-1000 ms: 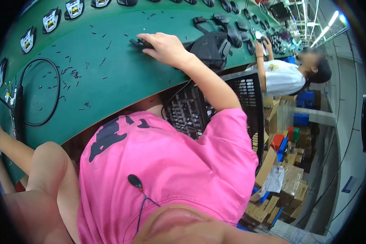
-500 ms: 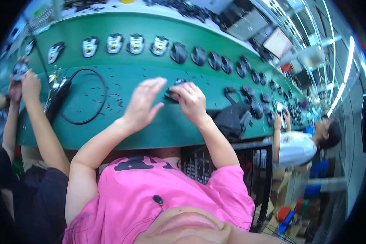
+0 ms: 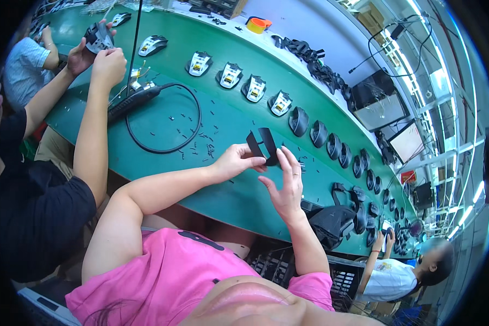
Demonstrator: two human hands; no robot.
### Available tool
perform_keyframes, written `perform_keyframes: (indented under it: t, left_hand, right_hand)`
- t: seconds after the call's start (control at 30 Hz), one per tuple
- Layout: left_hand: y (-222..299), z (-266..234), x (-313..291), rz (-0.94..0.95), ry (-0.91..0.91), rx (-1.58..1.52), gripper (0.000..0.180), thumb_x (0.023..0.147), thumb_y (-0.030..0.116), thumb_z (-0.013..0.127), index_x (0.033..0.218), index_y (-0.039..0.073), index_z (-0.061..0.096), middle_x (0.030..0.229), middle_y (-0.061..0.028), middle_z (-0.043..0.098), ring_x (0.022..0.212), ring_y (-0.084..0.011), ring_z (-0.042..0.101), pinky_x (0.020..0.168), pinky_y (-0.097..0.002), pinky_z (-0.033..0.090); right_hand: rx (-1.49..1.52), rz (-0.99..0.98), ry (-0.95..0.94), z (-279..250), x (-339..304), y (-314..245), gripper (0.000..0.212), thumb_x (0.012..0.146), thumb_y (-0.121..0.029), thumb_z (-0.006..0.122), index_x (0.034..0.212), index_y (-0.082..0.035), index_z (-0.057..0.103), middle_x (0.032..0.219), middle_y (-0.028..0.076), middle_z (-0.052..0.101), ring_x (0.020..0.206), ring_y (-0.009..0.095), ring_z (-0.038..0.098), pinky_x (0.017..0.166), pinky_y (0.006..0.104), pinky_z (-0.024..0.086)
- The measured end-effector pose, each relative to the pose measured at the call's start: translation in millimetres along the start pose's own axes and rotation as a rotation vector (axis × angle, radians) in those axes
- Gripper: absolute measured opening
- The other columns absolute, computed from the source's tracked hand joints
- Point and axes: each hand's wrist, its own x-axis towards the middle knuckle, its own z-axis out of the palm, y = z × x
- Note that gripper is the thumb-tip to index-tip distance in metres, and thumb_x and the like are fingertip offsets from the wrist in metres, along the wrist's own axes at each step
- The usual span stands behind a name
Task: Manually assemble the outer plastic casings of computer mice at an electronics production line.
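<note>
A thin, curved black plastic shell piece [image 3: 270,143] with a cut-out stands tilted above the green bench. My left hand [image 3: 237,164] pinches its lower left edge between thumb and fingers. My right hand [image 3: 288,187] is beside it with fingers stretched and thumb apart, its fingertips at the piece's right edge. Behind the piece runs a row of computer-mouse bodies: white ones with yellow parts [image 3: 254,88] to the left, black-covered ones [image 3: 298,121] to the right. Small dark bits like screws [image 3: 210,149] lie scattered left of my hands.
A black corded tool [image 3: 135,102], like an electric screwdriver, lies left with its cable looped. A co-worker's hands [image 3: 107,65] hold a mouse part at the left. A black bag-like bundle [image 3: 334,224] sits by my right forearm. Another person [image 3: 399,274] works farther right.
My left hand has closed on the black piece and raised it into view. My right hand has opened beside it. The view has shifted, and the bench appears more tilted.
</note>
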Motion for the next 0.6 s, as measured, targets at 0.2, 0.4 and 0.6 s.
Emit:
perform_keyframes:
  t: [0.2, 0.4, 0.6]
  left_hand:
    - [1.4, 0.4, -2.1, -0.139, -0.082, -0.234, 0.032, 0.091, 0.023, 0.070, 0.113, 0.000, 0.066, 0.107, -0.0097, 0.069, 0.097, -0.0170, 0.067, 0.091, -0.0321, 0.054]
    - [1.3, -3.9, -3.9, -0.159, -0.141, -0.162, 0.035, 0.091, 0.027, 0.070, 0.114, 0.001, 0.066, 0.107, -0.0087, 0.069, 0.097, -0.0161, 0.066, 0.091, -0.0314, 0.053]
    - [-0.3, -3.6, -4.1, -0.159, -0.137, -0.091, 0.043, 0.093, 0.024, 0.068, 0.126, -0.001, 0.057, 0.116, -0.0103, 0.065, 0.103, -0.0171, 0.063, 0.093, -0.0320, 0.052]
  right_hand:
    - [-0.007, 0.037, -0.058, -7.7, 3.4, -8.7, 0.065, 0.077, -0.011, 0.078, 0.136, -0.004, 0.051, 0.129, 0.019, 0.055, 0.113, 0.036, 0.058, 0.091, 0.0407, 0.050]
    - [-0.052, -0.018, -0.019, -9.7, 5.3, -9.4, 0.064, 0.076, -0.007, 0.077, 0.135, -0.004, 0.051, 0.133, 0.018, 0.056, 0.111, 0.035, 0.060, 0.090, 0.0398, 0.051]
    - [-0.098, 0.061, -0.064, -7.9, -0.5, -9.5, 0.068, 0.074, -0.010, 0.078, 0.136, -0.005, 0.051, 0.121, 0.015, 0.064, 0.098, 0.031, 0.065, 0.084, 0.0374, 0.053]
